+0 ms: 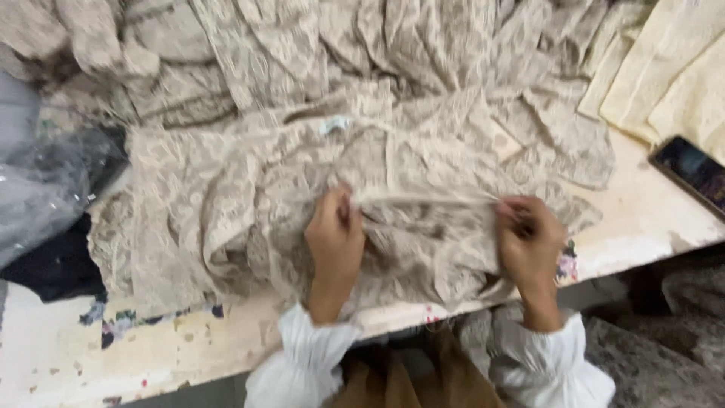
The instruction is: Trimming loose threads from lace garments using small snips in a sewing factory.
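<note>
Both the left hand (334, 236) and right hand (529, 240) grip, seemingly pinched shut, a taut edge of beige lace fabric (249, 204).

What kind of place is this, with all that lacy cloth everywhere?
Probably a sewing or garment workshop. Heaps of beige lace fabric cover a paint-stained worktable, folded cream cloth is stacked at the far right, and both hands, left hand and right hand, stretch a lace piece taut.

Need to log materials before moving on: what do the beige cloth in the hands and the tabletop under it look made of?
Beige patterned cloth: seemingly lace, matte, since an openwork floral pattern shows; the left hand and right hand pinch it taut. Pale tabletop: probably painted wood, scuffed, with chipped, stained patches.
</note>
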